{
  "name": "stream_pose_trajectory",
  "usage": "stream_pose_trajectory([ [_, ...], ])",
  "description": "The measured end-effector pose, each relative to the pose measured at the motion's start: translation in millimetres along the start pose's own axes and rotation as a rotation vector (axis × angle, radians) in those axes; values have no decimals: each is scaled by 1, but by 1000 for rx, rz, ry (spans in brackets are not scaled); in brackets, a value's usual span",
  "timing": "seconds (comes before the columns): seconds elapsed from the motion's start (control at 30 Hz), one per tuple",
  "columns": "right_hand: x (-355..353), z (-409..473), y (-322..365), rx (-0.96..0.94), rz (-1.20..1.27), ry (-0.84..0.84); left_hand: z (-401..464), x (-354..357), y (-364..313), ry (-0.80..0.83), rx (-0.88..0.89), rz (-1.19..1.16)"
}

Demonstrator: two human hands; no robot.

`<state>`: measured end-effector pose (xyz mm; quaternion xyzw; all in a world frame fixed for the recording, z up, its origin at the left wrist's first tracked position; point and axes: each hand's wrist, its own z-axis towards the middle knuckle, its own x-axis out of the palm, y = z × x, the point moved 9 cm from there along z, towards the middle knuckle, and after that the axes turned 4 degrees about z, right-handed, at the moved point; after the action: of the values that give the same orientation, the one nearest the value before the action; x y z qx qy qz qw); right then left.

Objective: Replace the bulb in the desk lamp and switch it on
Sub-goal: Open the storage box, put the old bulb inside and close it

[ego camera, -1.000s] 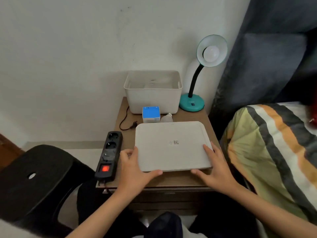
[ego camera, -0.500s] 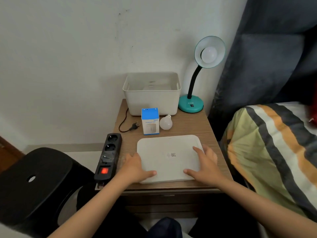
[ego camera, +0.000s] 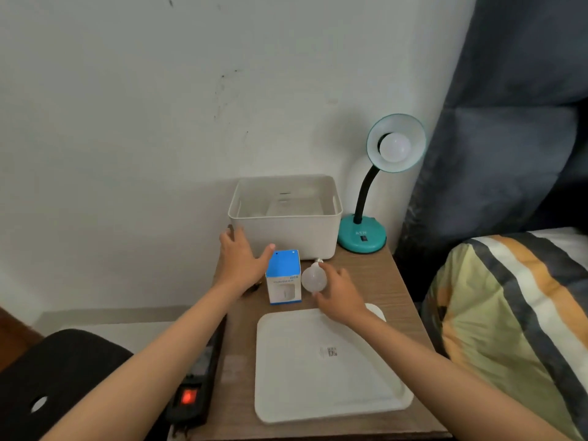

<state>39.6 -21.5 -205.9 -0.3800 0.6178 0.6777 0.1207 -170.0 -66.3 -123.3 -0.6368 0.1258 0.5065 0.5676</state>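
A teal desk lamp [ego camera: 362, 237] stands at the table's back right, its shade tilted toward me with an unlit white bulb [ego camera: 394, 147] screwed in. A loose white bulb [ego camera: 312, 277] lies on the table beside a blue-and-white bulb box [ego camera: 283, 276]. My right hand [ego camera: 339, 296] rests against that loose bulb, fingers curled around its right side. Spread open, my left hand [ego camera: 240, 261] hovers just left of the box, thumb near the box's top. The white lid [ego camera: 324, 367] lies flat at the table's front.
An open white bin [ego camera: 286, 230] sits against the wall behind the box. A black power strip [ego camera: 194, 389] with a lit red switch hangs at the table's left edge. A black stool [ego camera: 57, 377] is at left, a striped bed cover [ego camera: 509, 313] at right.
Both hands let go of the white lid, now lying flat at the front. They reached forward: the right to the loose bulb, the left to beside the box.
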Motion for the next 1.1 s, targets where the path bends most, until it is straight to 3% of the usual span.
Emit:
stream_pose_trajectory([
  [0.27, 10, 22, -8, -86, 88, 71, 52, 12, 5, 8, -78, -47],
  [0.5, -45, 10, -8, -169, 253, -182, 70, 17, 8, -67, -202, -164],
  [0.7, -106, 21, 56, -340, 400, -382, 75, 20, 10, -97, -214, -195],
  [0.8, -119, 53, 95, -426, 331, -405, 76, 20, 10, -95, -215, -195],
  [1.1, -87, 175, 110, -183, 57, -286, 78, 18, 7, -97, -215, -136],
])
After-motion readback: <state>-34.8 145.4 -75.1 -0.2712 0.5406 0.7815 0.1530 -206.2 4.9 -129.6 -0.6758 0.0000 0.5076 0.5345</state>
